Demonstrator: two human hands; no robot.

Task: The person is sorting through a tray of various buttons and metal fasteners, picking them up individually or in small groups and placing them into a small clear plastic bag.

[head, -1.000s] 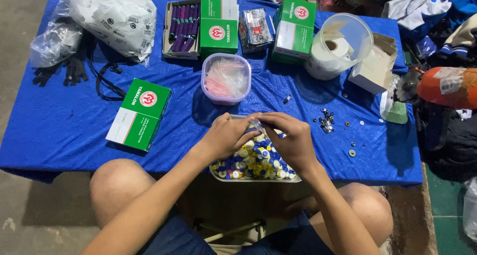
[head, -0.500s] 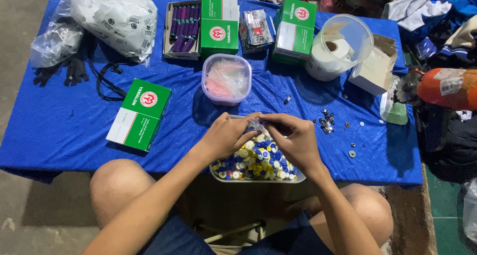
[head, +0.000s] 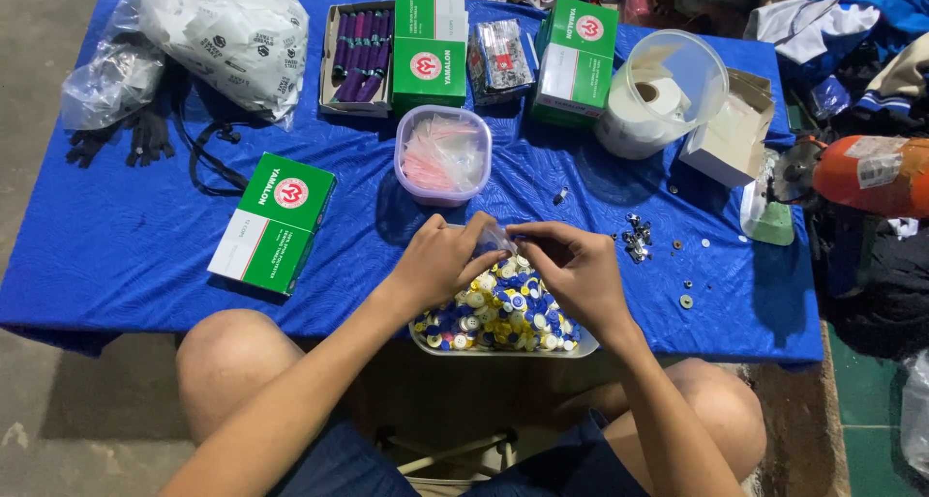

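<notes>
Over the near edge of the desk (head: 116, 255), the left hand (head: 440, 262) and right hand (head: 573, 270) meet, fingers of both pinched on a small clear plastic bag (head: 495, 239) held just above a tray of blue, yellow and white caps (head: 498, 313); the tray rests on the blue cloth at the desk's front edge, above the person's knees. Beyond the hands stands a clear tub of pink bags (head: 443, 153); a green and white box (head: 274, 221) lies to the left; small metal parts (head: 637, 240) are scattered to the right; further back stand a round tub with a roll (head: 661, 92) and a large plastic sack (head: 224, 34).
</notes>
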